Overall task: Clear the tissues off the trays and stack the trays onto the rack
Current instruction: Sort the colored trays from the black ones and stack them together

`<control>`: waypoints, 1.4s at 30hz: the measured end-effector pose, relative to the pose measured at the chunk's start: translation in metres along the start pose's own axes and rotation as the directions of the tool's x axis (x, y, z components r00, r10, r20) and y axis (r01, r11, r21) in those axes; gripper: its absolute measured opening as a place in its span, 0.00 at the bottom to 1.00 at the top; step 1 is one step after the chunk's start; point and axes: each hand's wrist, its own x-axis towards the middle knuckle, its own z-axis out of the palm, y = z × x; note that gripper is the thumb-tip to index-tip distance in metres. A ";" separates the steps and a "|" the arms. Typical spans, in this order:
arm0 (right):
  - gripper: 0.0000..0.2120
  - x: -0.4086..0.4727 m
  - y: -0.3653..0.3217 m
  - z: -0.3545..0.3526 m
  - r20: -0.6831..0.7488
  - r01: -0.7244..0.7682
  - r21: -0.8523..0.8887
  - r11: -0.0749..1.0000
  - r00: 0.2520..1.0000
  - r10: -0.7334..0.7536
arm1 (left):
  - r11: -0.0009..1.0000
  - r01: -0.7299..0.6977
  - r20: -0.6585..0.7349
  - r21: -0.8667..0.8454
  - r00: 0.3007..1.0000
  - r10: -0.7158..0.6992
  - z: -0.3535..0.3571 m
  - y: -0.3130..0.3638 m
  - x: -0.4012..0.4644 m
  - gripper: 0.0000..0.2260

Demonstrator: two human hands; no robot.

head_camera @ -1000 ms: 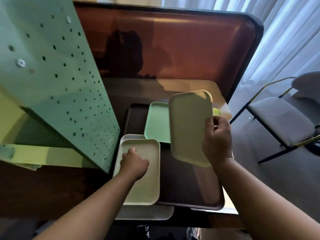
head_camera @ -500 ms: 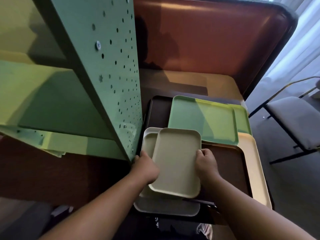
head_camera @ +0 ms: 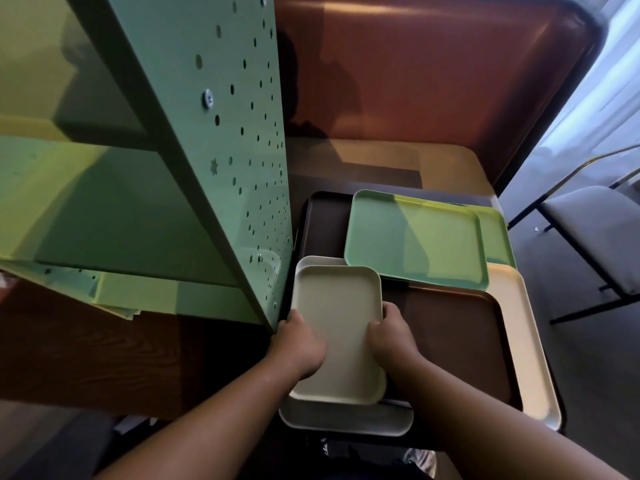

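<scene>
Gripping: left hand [head_camera: 300,348] and right hand [head_camera: 391,336] each curl round a long edge of the small cream tray [head_camera: 337,317], which sits on a cream and grey pile near the rack.
Risk: trays underneath look offset, so it could slide, I reckon.
Edges: green rack [head_camera: 214,140] panel hugs the left side.
Room: open over the brown tray [head_camera: 453,341], right.

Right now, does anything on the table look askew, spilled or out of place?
Nothing spilled or damaged. The small cream tray, gripped by left hand and right hand, sits offset on the white trays beneath. The green trays overlap unevenly. No tissues visible.
</scene>
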 end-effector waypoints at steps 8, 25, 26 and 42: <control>0.13 0.013 0.004 -0.045 0.073 -0.096 0.413 0.906 0.995 0.072 | 0.939 -0.120 -0.119 -0.321 0.989 0.086 -0.008 0.017 -0.007 0.24; 0.08 0.000 0.084 -0.170 0.244 -0.230 0.416 0.880 0.960 0.135 | 0.472 -0.029 -0.016 -0.881 0.999 0.032 0.048 0.099 0.003 0.09; 0.09 0.006 0.087 -0.186 0.277 -0.247 0.365 0.898 0.949 0.148 | 0.440 0.006 0.027 -0.898 0.999 0.041 0.043 0.101 0.008 0.10; 0.14 0.057 0.090 -0.199 -0.017 -0.029 0.159 0.987 0.999 0.032 | 0.996 0.056 0.073 -0.065 0.996 -0.051 0.081 0.053 -0.035 0.11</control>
